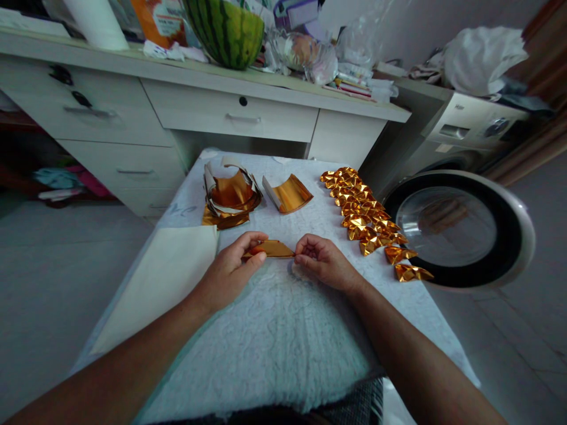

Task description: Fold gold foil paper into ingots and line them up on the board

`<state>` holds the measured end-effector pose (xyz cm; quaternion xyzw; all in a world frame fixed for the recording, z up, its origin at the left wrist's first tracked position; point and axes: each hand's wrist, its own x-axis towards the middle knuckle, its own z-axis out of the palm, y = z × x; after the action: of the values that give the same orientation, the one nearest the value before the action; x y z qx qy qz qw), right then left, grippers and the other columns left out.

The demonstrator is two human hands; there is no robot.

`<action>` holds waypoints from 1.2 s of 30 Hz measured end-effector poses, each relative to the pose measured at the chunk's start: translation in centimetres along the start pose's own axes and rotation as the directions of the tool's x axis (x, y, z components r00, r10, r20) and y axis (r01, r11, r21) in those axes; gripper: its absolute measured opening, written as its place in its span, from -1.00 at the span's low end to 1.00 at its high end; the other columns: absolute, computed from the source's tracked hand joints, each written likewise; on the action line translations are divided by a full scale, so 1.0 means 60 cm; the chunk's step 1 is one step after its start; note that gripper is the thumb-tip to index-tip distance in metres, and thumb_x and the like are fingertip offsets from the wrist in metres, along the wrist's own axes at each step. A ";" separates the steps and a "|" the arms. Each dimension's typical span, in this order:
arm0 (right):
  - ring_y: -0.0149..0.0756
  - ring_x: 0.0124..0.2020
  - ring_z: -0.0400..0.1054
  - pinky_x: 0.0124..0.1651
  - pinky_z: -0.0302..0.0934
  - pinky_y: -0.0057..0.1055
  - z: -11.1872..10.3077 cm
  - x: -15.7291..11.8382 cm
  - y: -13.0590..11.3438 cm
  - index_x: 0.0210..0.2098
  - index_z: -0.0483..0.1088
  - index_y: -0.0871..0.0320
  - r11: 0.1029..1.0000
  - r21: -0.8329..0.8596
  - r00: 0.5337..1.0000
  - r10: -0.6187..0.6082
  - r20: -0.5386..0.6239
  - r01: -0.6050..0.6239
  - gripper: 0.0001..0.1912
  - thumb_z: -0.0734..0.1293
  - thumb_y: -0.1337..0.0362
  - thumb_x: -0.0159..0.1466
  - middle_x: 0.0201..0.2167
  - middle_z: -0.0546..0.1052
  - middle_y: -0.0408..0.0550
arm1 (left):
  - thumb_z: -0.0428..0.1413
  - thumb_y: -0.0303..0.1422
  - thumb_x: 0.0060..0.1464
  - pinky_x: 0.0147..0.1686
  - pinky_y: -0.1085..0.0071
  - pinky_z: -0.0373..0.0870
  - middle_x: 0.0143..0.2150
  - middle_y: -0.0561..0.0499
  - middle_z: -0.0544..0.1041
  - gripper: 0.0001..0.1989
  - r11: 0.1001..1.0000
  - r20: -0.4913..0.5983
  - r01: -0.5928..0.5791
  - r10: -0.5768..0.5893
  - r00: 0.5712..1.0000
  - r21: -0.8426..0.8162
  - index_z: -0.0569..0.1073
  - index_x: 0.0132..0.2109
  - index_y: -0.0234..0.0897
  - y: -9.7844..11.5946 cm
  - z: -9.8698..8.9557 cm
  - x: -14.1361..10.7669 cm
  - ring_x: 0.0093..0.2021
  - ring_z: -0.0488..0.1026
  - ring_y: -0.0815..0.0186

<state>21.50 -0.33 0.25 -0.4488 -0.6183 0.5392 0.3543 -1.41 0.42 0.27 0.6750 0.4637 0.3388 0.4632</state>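
A narrow folded strip of gold foil paper lies level between my two hands, just above the table. My left hand pinches its left end between thumb and fingers. At the pointed right end, my right hand is closed with its fingertips on the corner. Beyond them a curled gold foil sheet lies by itself. To its left sits a loose pile of curved gold foil sheets with pale undersides. Several folded gold foil pieces run in rows along the table's right side.
A cream sheet lies on the left of the cloth-covered table. Behind stands a white cabinet with a cut watermelon on top. The washing machine's open round door juts close to the table's right edge.
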 end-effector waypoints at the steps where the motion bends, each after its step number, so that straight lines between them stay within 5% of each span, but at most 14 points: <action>1: -0.52 -0.55 0.17 -0.52 0.05 -0.59 0.001 0.000 0.001 -0.34 0.27 0.15 1.000 0.021 1.000 -0.005 0.001 0.005 -0.80 0.38 0.22 0.19 -0.49 0.34 -0.23 | 0.02 -0.27 0.16 -0.02 0.27 0.37 0.04 -0.07 0.49 -0.63 1.000 -0.006 -0.001 0.001 1.000 0.002 0.34 0.10 -0.22 -0.001 0.000 0.001 0.01 0.45 0.19; 11: -0.51 -0.54 0.18 -0.51 0.06 -0.57 0.008 0.001 0.001 -0.26 0.28 0.13 0.993 0.108 0.999 -0.046 0.029 0.043 -0.76 0.38 0.15 0.23 -0.48 0.30 -0.24 | -0.03 -0.25 0.24 0.03 0.22 0.30 0.05 -0.07 0.42 -0.64 0.997 -0.007 -0.064 0.064 0.998 0.050 0.15 0.15 -0.16 -0.003 0.005 -0.006 0.04 0.40 0.20; 18: -0.50 -0.54 0.18 -0.50 0.06 -0.55 0.010 0.003 0.002 -0.27 0.30 0.14 0.988 0.151 0.999 -0.029 0.024 0.025 -0.71 0.39 0.08 0.21 -0.49 0.30 -0.24 | -0.06 -0.24 0.26 -0.25 0.37 0.29 -0.28 0.08 0.40 -0.85 0.981 0.012 -0.101 0.101 0.995 0.165 0.27 -0.17 -0.20 0.006 0.000 -0.006 -0.28 0.37 0.31; 25: -0.44 -0.46 0.24 -0.39 0.10 -0.50 0.005 0.002 -0.005 -0.33 0.36 0.15 0.975 -0.212 0.996 -0.076 -0.038 0.066 -0.90 0.28 0.26 0.27 -0.48 0.38 -0.20 | 0.02 -0.30 0.17 -0.21 0.37 0.29 -0.26 0.03 0.40 -0.83 0.930 0.010 -0.168 0.174 0.985 0.328 0.41 -0.35 -0.24 0.007 -0.003 0.001 -0.22 0.38 0.28; 30: -0.37 -0.36 0.27 -0.26 0.12 -0.42 0.003 0.000 -0.007 -0.33 0.37 0.16 0.827 -0.541 0.984 -0.179 0.005 0.154 -0.93 0.25 0.41 0.25 -0.40 0.42 -0.13 | 0.06 -0.30 0.13 -0.21 0.32 0.29 -0.31 0.02 0.45 -0.85 0.908 0.064 -0.128 0.112 0.992 0.398 0.44 -0.37 -0.23 0.004 -0.001 0.002 -0.23 0.40 0.23; 36: -0.25 -0.18 0.24 -0.07 0.13 -0.30 0.003 0.000 -0.007 -0.36 0.38 0.19 0.728 -0.649 0.967 -0.248 0.053 0.222 -0.91 0.27 0.45 0.24 -0.29 0.39 -0.02 | 0.05 -0.30 0.14 -0.11 0.25 0.29 -0.26 -0.02 0.42 -0.83 0.865 0.050 -0.163 0.159 0.986 0.474 0.47 -0.37 -0.24 -0.004 0.001 0.002 -0.17 0.39 0.19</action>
<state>21.24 -0.42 0.65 -0.4719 -0.8116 0.2334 0.2534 -1.37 0.53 0.02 0.8059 0.4728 0.2487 0.2552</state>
